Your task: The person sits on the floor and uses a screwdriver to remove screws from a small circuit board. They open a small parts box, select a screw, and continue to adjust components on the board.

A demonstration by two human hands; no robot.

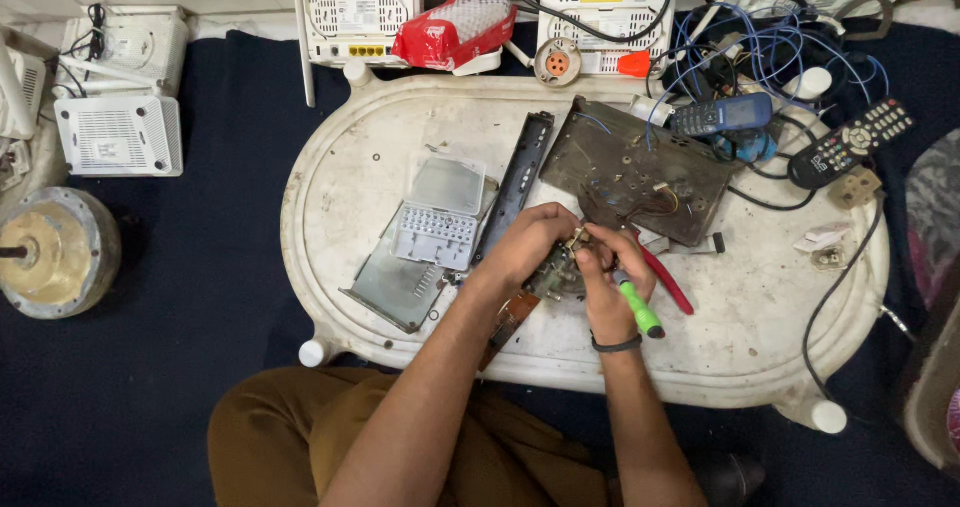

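My left hand (528, 247) is curled closed around a small circuit assembly (556, 277) just below the middle of the frame, over the white oval tray table (760, 337), and my right hand (612, 282) is closed on a green-handled screwdriver (638, 309) with its fingertips pinching in at the top edge of the part. The tip itself is hidden behind my fingers, so I cannot tell whether it sits in a screw head. To do this well I judge the part should stay braced against my left palm — not floating — with the driver kept in line with the fastener, so it does not slip onto the board. The red-handled pliers (668, 282) lie just right of my right hand, close enough to knock, so I would keep that wrist low. A brown board strip (510, 319) pokes out under my left wrist. The dark metal chassis plate (640, 172) lies above my hands, and the grey plastic cover (440, 229) to the left — both apart from the work.
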